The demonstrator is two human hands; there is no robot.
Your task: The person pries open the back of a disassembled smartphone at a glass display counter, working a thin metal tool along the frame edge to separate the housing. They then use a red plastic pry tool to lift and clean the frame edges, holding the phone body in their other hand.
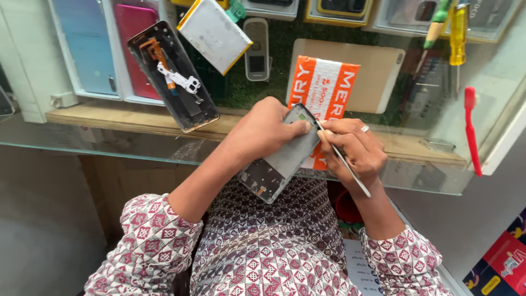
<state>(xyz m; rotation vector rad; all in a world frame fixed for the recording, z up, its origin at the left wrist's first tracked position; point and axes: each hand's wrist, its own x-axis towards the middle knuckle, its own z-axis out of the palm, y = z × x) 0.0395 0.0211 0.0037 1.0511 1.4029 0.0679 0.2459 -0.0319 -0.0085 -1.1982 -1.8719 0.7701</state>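
Phone chassis (279, 161), stripped of its back, lay slanted in the head view just above the near edge of the glass counter (496, 82), over the person's patterned shirt (263, 241). The left hand (263, 131) was closed around its far end, thumb pressed on the upper corner, while the right hand (353, 145), a ring on one finger, pinched thin metal tweezers (342, 159) with the tip set at that same corner. By its look the chassis would be light and stiff but fragile, with exposed board parts at its lower end, so I judged the bare long edges the safest place to grip, keeping off the open interior. The tweezers seemed slim and springy, apt to slip off smooth metal. Counted: one chassis in hand, one pair of tweezers, and on the counter one second opened phone body (172, 74) with an orange flex strip, far left; one flat silver battery pack (213, 33) just right of it; one small grey keypad handset (256, 49); one orange-and-white packet (329, 82) lying on a tan sheet; two screwdrivers (457, 33) at far right, one green-handled, one yellow; and one red toothbrush (471, 129) at the right edge.
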